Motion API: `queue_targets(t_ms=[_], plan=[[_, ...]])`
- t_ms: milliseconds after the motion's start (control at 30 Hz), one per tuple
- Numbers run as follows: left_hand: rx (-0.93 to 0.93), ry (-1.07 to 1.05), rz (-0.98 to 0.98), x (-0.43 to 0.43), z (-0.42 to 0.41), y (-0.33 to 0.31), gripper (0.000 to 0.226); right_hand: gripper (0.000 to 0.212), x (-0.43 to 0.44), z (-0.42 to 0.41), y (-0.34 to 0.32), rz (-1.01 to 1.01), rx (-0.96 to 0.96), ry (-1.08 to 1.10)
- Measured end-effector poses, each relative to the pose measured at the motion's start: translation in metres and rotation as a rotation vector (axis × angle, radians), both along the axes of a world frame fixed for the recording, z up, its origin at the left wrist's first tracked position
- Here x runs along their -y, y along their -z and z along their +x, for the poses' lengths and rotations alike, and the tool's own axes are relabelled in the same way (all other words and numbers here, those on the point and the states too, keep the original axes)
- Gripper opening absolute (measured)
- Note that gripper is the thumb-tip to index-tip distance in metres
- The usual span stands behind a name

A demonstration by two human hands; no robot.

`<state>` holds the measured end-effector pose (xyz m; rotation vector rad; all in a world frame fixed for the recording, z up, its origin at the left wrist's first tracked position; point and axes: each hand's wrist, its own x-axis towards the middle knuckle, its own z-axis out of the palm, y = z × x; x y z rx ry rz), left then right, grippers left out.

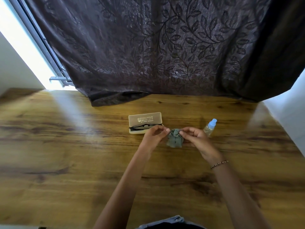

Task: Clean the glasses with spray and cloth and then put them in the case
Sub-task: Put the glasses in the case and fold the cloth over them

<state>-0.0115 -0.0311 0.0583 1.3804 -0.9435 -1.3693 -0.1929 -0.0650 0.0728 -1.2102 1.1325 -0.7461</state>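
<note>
A grey-green cloth point(175, 140) hangs bunched between both hands above the wooden table point(66, 146). My left hand point(153, 138) pinches its left top corner and my right hand point(196, 139) pinches its right top corner. Just left of the hands, a beige glasses case point(145, 119) stands open with its lid raised, and dark-framed glasses point(142, 126) lie folded in its lower half. A small clear spray bottle point(210, 127) with a light blue cap stands to the right of my right hand.
A dark leaf-patterned curtain point(165, 47) hangs at the back and spills onto the table's far edge. A bright window strip point(24, 42) runs at the left. White wall point(290, 109) borders the table's right side.
</note>
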Motion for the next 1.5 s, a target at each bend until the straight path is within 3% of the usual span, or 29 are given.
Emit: queue_targets(t_ms=[167,300,400,600,733,900,1000,1133,1233,1500], plan=[[0.152,0.236,-0.113,-0.001,0.0,-0.001,0.031,0.012,-0.003,0.005,0.0,-0.031,-0.061,0.012],[0.074,0.127,-0.078,-0.003,-0.005,-0.01,0.015,0.027,-0.005,0.007,-0.002,-0.022,-0.009,-0.025],[0.021,0.091,-0.038,-0.003,-0.002,-0.009,0.015,0.041,-0.005,0.004,-0.005,0.011,0.018,-0.086],[-0.081,-0.012,-0.061,-0.006,0.004,-0.011,0.012,0.015,-0.002,0.003,-0.007,-0.009,0.039,0.013],[0.054,-0.018,-0.075,-0.005,0.01,-0.011,0.013,0.01,-0.002,0.001,-0.011,-0.034,0.024,0.062],[0.34,0.314,-0.137,-0.006,0.021,-0.014,0.034,0.018,-0.004,0.002,-0.02,-0.022,0.057,0.072],[0.37,0.373,-0.154,-0.008,0.017,-0.017,0.04,0.024,-0.004,0.005,-0.024,-0.009,0.041,0.057],[0.283,0.225,-0.251,-0.011,-0.002,-0.021,0.054,0.042,-0.004,0.008,-0.031,0.0,0.063,-0.008],[0.325,0.147,-0.325,-0.011,-0.008,-0.018,0.045,0.057,-0.004,0.005,-0.035,0.037,0.106,-0.084],[0.417,0.028,-0.257,-0.012,-0.005,-0.015,0.023,0.06,-0.001,0.002,-0.039,-0.005,0.071,-0.133]])
